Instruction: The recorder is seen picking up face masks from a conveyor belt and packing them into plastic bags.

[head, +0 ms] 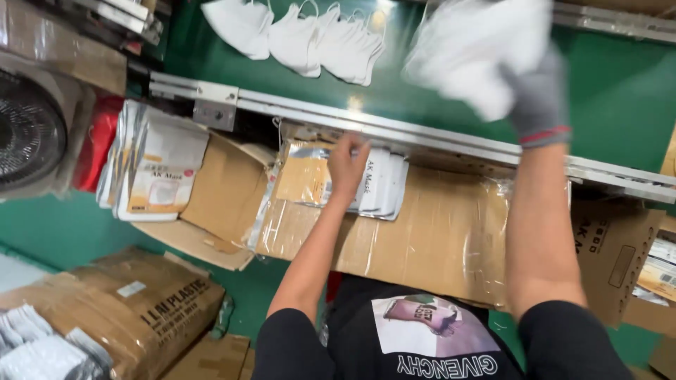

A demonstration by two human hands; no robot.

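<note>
Bundle of white masks (473, 49) up at one o'clock, badly blurred, clutched in the gloved right hand (535, 95) over the green conveyor belt (620, 91); fingers wrapped round the bundle as far as the blur allows, exact grip impossible to tell. Bare left hand (348, 163) down near centre, fingers curled narrow and pressed onto the stack of flat pouches (380, 186) lying on the taped cardboard box (436, 232), just under the metal rail (394, 130). More loose masks (296, 32) in a row at twelve o'clock on the belt. Second pile of pouches (151, 165) at nine o'clock, leaning against an open carton flap. Fan (28, 134) at far nine, brown carton (134, 309) at seven. Risks, judged from here: loose hold on a thick bundle, so a mask or two slipping off and landing on the floor or down behind the rail; fast swing across the belt, so a knock into the waiting row at twelve; top pouch pinched without a firm grip, so two lifted together or the stack sliding off the slick tape; attention split between both hands, so a mask missing the pouch mouth.
</note>
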